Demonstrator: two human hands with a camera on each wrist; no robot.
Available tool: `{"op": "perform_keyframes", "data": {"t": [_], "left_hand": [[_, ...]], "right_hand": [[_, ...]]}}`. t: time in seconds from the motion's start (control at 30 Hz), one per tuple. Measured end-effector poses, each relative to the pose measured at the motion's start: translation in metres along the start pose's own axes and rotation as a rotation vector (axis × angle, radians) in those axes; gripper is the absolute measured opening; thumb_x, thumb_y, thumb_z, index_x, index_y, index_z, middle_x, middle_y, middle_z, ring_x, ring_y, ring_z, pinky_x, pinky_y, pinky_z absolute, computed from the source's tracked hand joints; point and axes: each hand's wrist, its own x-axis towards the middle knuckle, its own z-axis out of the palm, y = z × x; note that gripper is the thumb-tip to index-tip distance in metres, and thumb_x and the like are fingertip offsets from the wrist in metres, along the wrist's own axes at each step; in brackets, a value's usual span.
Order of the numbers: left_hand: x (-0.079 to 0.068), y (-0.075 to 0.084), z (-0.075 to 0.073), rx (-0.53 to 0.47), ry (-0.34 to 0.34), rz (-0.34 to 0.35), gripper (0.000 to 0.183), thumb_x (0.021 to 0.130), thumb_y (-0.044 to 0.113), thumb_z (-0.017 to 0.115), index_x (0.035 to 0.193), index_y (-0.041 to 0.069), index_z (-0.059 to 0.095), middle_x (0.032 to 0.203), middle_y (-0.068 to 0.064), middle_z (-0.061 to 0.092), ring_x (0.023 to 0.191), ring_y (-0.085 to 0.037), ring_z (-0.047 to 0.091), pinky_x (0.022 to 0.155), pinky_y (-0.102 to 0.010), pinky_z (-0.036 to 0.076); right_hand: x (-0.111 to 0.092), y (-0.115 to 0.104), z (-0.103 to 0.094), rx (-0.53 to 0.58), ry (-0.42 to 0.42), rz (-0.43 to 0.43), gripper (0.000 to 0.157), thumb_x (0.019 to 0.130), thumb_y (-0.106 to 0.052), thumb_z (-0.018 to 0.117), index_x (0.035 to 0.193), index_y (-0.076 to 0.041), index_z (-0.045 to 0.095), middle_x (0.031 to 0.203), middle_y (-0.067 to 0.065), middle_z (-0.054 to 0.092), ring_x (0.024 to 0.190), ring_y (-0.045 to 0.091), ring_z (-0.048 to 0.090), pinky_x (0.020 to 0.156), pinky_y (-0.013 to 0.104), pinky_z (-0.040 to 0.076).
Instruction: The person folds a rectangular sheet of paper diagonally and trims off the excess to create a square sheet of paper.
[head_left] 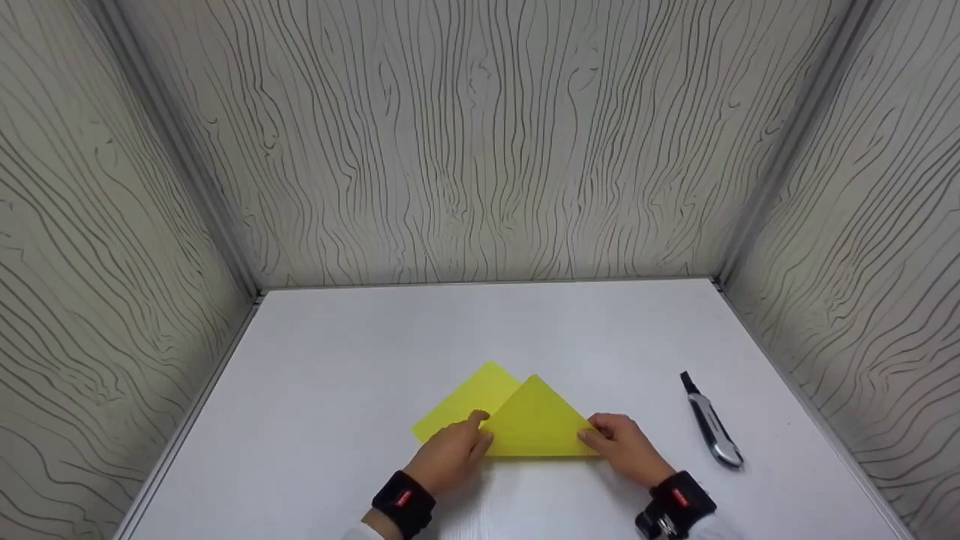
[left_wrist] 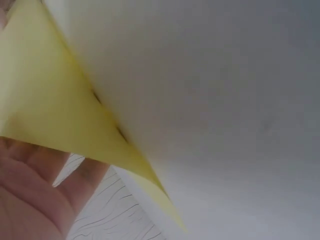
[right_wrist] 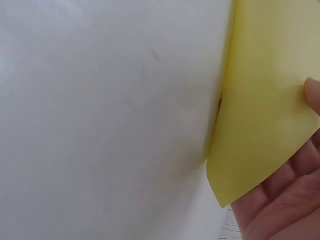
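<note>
A yellow sheet of paper [head_left: 534, 424], folded into a triangle, is held near the front of the table with its long edge toward me and its point away. My left hand [head_left: 450, 454] holds its left corner; in the left wrist view, fingers [left_wrist: 82, 185] lie behind the paper [left_wrist: 55, 90]. At the right corner my right hand [head_left: 628, 450] pinches it, thumb in front and fingers behind, as the right wrist view also shows. Small dark gaps mark the long edge in both wrist views. Another yellow sheet [head_left: 465, 401] lies behind and to the left, partly covered by the triangle and left hand.
To the right of my right hand, a grey and black utility knife [head_left: 712, 427] lies on the white table [head_left: 337, 352]. Wood-grain-patterned panels [head_left: 480, 150] enclose the table at the back and both sides.
</note>
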Motion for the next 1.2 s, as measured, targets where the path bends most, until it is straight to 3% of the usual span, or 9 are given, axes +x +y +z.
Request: {"op": "perform_keyframes", "data": {"t": [0.07, 0.13, 0.2, 0.33, 0.47, 0.67, 0.83, 0.97, 1.2], "left_hand": [[0.001, 0.003, 0.002, 0.008, 0.015, -0.029, 0.054, 0.115, 0.04, 0.052, 0.153, 0.002, 0.05, 0.1, -0.006, 0.074, 0.095, -0.017, 0.072, 0.093, -0.042, 0.061], [0.003, 0.006, 0.005, 0.023, 0.036, -0.037, 0.062, 0.114, 0.042, 0.054, 0.159, 0.0, 0.043, 0.124, -0.018, 0.075, 0.111, -0.028, 0.075, 0.101, -0.048, 0.06], [0.004, 0.009, 0.008, 0.048, 0.061, -0.038, 0.068, 0.113, 0.042, 0.056, 0.163, 0.001, 0.038, 0.141, -0.023, 0.068, 0.116, -0.034, 0.074, 0.098, -0.049, 0.062], [0.006, 0.016, 0.015, 0.157, 0.09, -0.036, 0.072, 0.11, 0.042, 0.061, 0.17, 0.013, 0.034, 0.149, -0.02, 0.059, 0.112, -0.033, 0.071, 0.08, -0.044, 0.063], [0.009, 0.023, 0.018, 0.328, 0.116, 0.0, 0.067, 0.108, 0.043, 0.064, 0.168, 0.027, 0.041, 0.159, -0.02, 0.051, 0.125, -0.036, 0.065, 0.082, -0.048, 0.062], [0.013, 0.029, 0.021, 0.516, 0.134, 0.058, 0.054, 0.103, 0.042, 0.072, 0.153, 0.027, 0.059, 0.16, -0.018, 0.051, 0.132, -0.039, 0.061, 0.09, -0.053, 0.062], [0.013, 0.031, 0.026, 0.48, 0.099, 0.044, 0.048, 0.104, 0.035, 0.071, 0.151, 0.032, 0.062, 0.155, -0.014, 0.057, 0.125, -0.041, 0.065, 0.089, -0.057, 0.062], [0.012, 0.029, 0.031, 0.436, 0.069, 0.022, 0.044, 0.106, 0.033, 0.067, 0.15, 0.037, 0.063, 0.149, -0.012, 0.063, 0.118, -0.04, 0.068, 0.085, -0.058, 0.062], [0.011, 0.026, 0.035, 0.466, 0.063, 0.025, 0.04, 0.108, 0.036, 0.062, 0.148, 0.037, 0.065, 0.135, -0.008, 0.069, 0.112, -0.035, 0.068, 0.082, -0.057, 0.06]], "right_hand": [[0.002, -0.001, 0.002, -0.003, 0.018, 0.033, 0.019, 0.106, -0.021, 0.071, 0.095, -0.005, 0.069, 0.081, -0.002, 0.053, 0.079, 0.014, 0.051, 0.07, 0.024, 0.041], [0.005, -0.003, 0.005, -0.005, 0.028, 0.062, 0.018, 0.105, -0.021, 0.072, 0.096, -0.005, 0.07, 0.082, -0.001, 0.054, 0.081, 0.016, 0.052, 0.071, 0.025, 0.041], [0.007, -0.004, 0.007, -0.004, 0.032, 0.082, 0.017, 0.105, -0.021, 0.071, 0.099, -0.006, 0.07, 0.083, -0.001, 0.055, 0.083, 0.017, 0.052, 0.071, 0.026, 0.041], [0.008, -0.004, 0.01, -0.005, 0.024, 0.089, 0.016, 0.105, -0.021, 0.071, 0.1, -0.006, 0.07, 0.085, -0.001, 0.055, 0.084, 0.018, 0.052, 0.072, 0.027, 0.041], [0.01, -0.002, 0.012, -0.035, 0.017, 0.072, 0.015, 0.105, -0.019, 0.07, 0.098, -0.006, 0.069, 0.084, 0.0, 0.055, 0.083, 0.017, 0.052, 0.072, 0.027, 0.041], [0.012, -0.002, 0.013, -0.078, 0.017, 0.038, 0.014, 0.105, -0.019, 0.07, 0.1, -0.007, 0.068, 0.086, -0.001, 0.057, 0.082, 0.016, 0.052, 0.073, 0.027, 0.042], [0.014, -0.001, 0.015, -0.109, 0.033, 0.02, 0.012, 0.104, -0.016, 0.071, 0.106, -0.004, 0.068, 0.092, 0.003, 0.061, 0.086, 0.019, 0.054, 0.078, 0.031, 0.045], [0.015, -0.001, 0.019, -0.133, 0.059, 0.063, 0.019, 0.104, -0.013, 0.072, 0.119, -0.003, 0.07, 0.113, 0.011, 0.071, 0.104, 0.026, 0.062, 0.095, 0.047, 0.053], [0.013, -0.002, 0.023, -0.166, 0.05, 0.05, 0.033, 0.105, -0.01, 0.069, 0.137, -0.004, 0.067, 0.135, 0.022, 0.07, 0.123, 0.039, 0.065, 0.109, 0.062, 0.05]]}}
